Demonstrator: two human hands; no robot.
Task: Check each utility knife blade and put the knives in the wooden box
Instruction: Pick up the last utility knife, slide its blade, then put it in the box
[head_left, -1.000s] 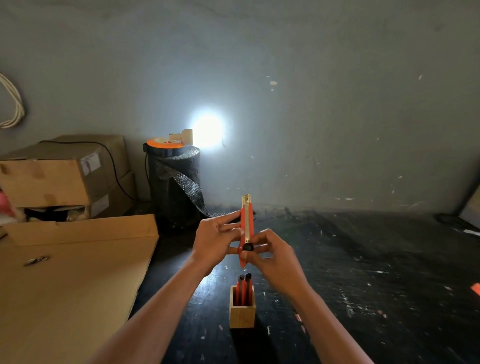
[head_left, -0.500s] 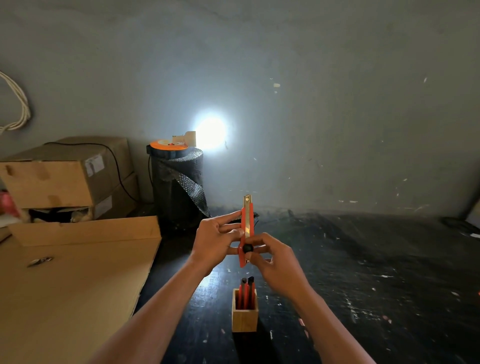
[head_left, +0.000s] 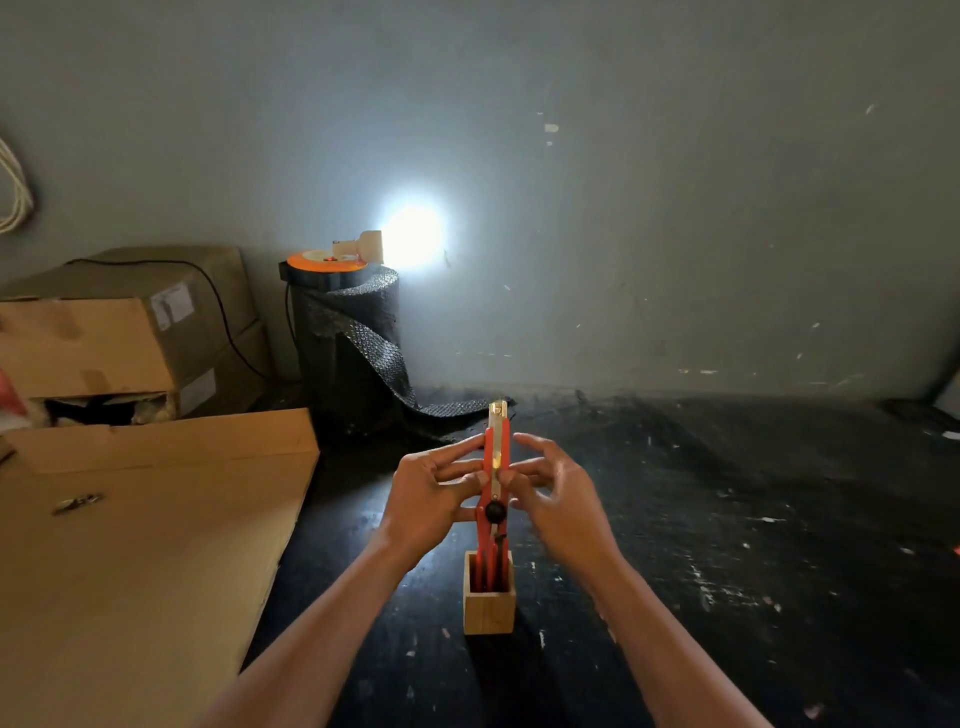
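I hold a red utility knife (head_left: 490, 525) upright over the dark table, its metal tip (head_left: 498, 410) pointing up and its black knob (head_left: 494, 512) facing me. My left hand (head_left: 431, 499) grips the knife's body from the left. From the right, the thumb and a finger of my right hand (head_left: 561, 499) pinch the metal rail above the knob, with the other fingers spread. The knife's lower end sits at the mouth of the small wooden box (head_left: 488, 610). Other red knives (head_left: 487, 569) stand inside the box.
A large cardboard sheet (head_left: 130, 545) covers the table's left side. Stacked cardboard boxes (head_left: 119, 332) stand behind it. A black bubble-wrap roll (head_left: 353, 353) carries an orange reel and a bright lamp (head_left: 410, 234) by the wall. Dark scuffed tabletop (head_left: 753, 519) stretches right.
The knife has come down, so its lower end now reaches the box's mouth. My right hand has slid from the black knob up to the rail, with its fingers spread.
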